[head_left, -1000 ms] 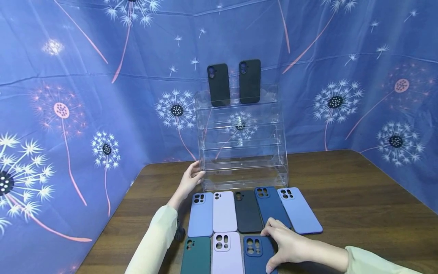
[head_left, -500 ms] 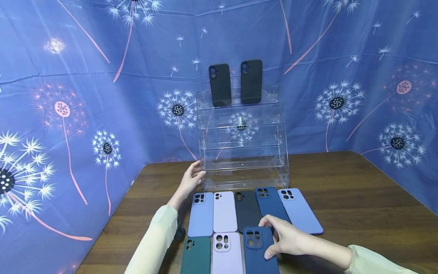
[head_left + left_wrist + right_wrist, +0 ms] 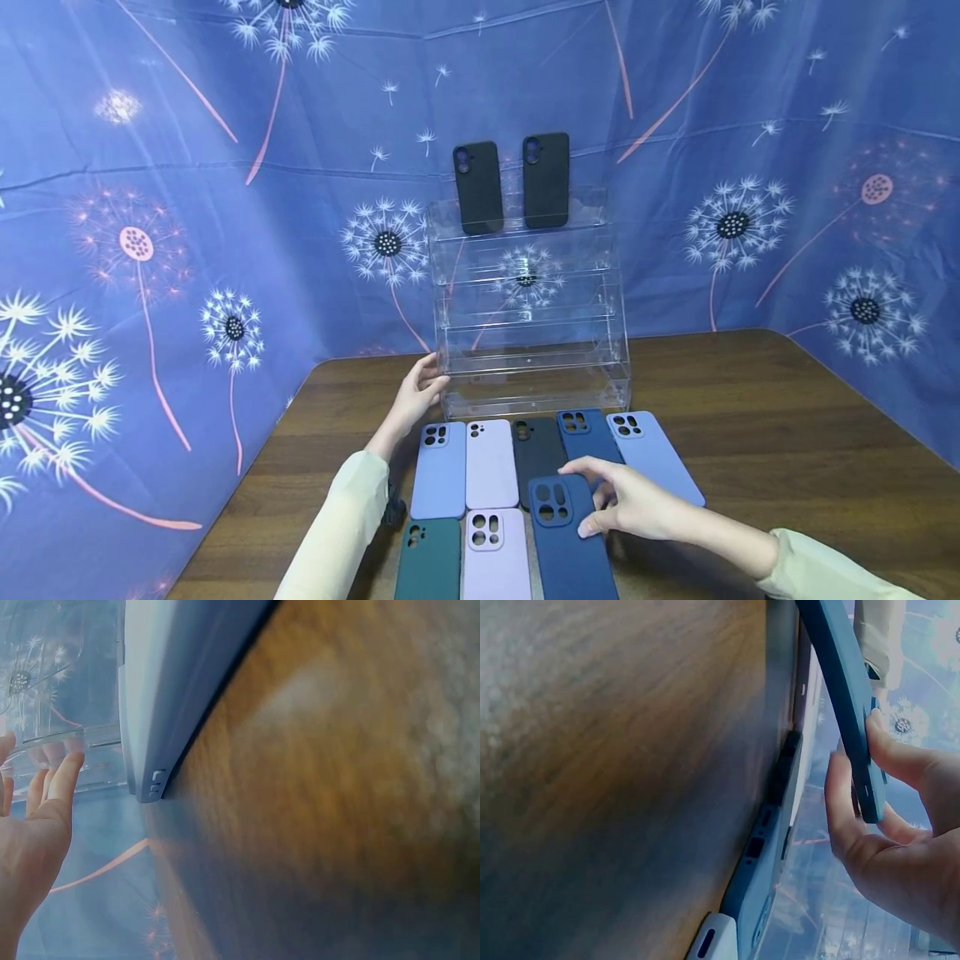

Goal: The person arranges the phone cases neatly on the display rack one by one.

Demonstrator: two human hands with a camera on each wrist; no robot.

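Note:
My right hand (image 3: 637, 504) pinches a dark blue phone case (image 3: 566, 542) by its right edge, thumb on the back, fingers beneath. The right wrist view has this case (image 3: 844, 690) tilted and raised off the table. My left hand (image 3: 412, 396) touches the left side of a clear tiered display stand (image 3: 532, 362). In the left wrist view, the left hand's fingers (image 3: 67, 776) are extended against the clear plastic. Two black phone cases, a left one (image 3: 478, 187) and a right one (image 3: 546, 179), stand on the top tier.
Behind the raised case lie a light blue case (image 3: 438, 471), a lilac case (image 3: 492, 467), a black case (image 3: 536, 450), another dark blue case (image 3: 592, 437) and a second light blue case (image 3: 660, 458). In front are a green case (image 3: 429, 562) and another lilac case (image 3: 497, 567).
My right hand has lifted the dark blue case from the front row, its camera end moving up and toward the stand. The left hand has stayed at the stand.

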